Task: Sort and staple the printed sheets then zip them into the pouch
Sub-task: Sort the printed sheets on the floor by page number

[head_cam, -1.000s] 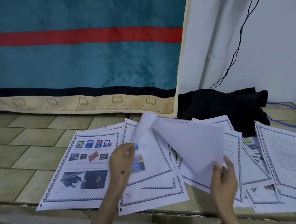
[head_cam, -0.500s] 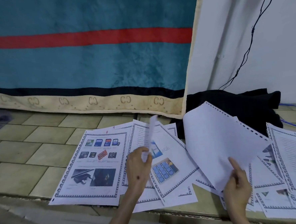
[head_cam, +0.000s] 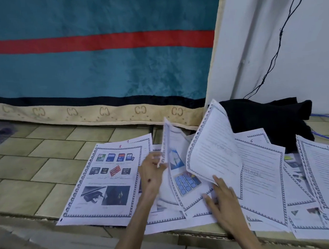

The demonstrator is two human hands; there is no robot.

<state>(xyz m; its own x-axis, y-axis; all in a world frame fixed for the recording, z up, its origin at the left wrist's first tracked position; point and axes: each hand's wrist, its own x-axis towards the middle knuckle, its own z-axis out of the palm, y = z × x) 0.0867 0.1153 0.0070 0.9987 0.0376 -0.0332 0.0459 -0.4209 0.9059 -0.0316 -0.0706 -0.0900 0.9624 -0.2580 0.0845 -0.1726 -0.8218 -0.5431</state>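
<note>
Sheets [head_cam: 262, 168] crowd right; left tiles [head_cam: 28, 171] lie bare.
</note>
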